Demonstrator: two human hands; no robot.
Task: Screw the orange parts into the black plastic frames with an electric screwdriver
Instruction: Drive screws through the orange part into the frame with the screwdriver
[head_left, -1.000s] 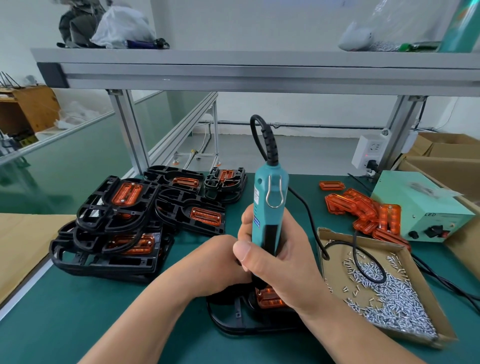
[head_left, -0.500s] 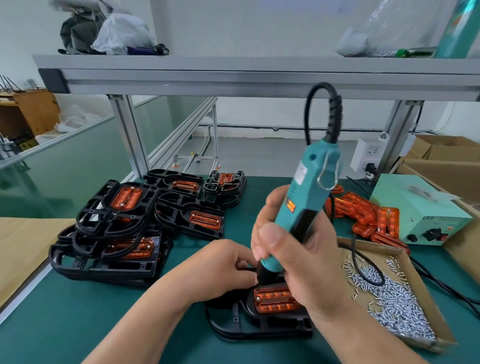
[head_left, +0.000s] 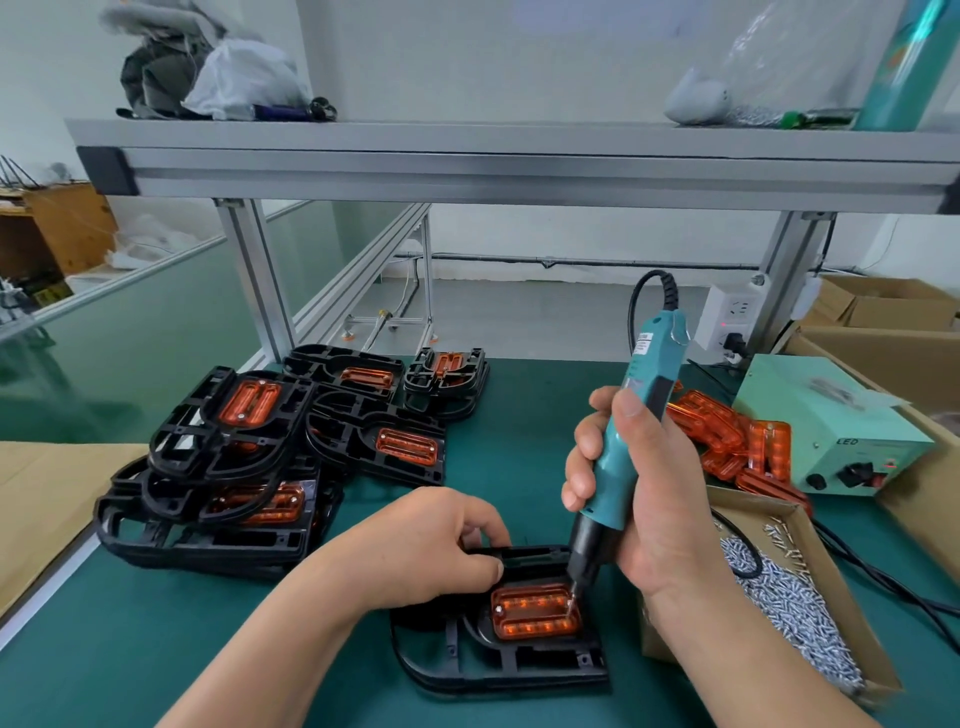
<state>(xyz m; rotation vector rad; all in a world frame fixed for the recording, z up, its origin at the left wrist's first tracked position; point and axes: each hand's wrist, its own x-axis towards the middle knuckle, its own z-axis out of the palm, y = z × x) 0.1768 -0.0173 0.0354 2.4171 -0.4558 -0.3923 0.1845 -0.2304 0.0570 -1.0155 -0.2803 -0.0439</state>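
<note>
A black plastic frame (head_left: 498, 662) lies on the green mat near the front, with an orange part (head_left: 535, 610) seated in it. My right hand (head_left: 639, 499) grips a teal electric screwdriver (head_left: 631, 431), tilted, its bit touching the orange part's right end. My left hand (head_left: 431, 545) holds the frame's upper left edge, fingers curled over it. A heap of black frames with orange parts (head_left: 249, 462) sits to the left.
Loose orange parts (head_left: 737, 441) lie at the right beside a pale green power supply (head_left: 831, 421). A cardboard tray of small screws (head_left: 795, 597) stands right of the frame. The screwdriver's black cable runs over it. An aluminium shelf (head_left: 519, 161) spans overhead.
The screwdriver went from upright over the part's left side to tilted, its bit now on the right end. My left hand stayed on the frame.
</note>
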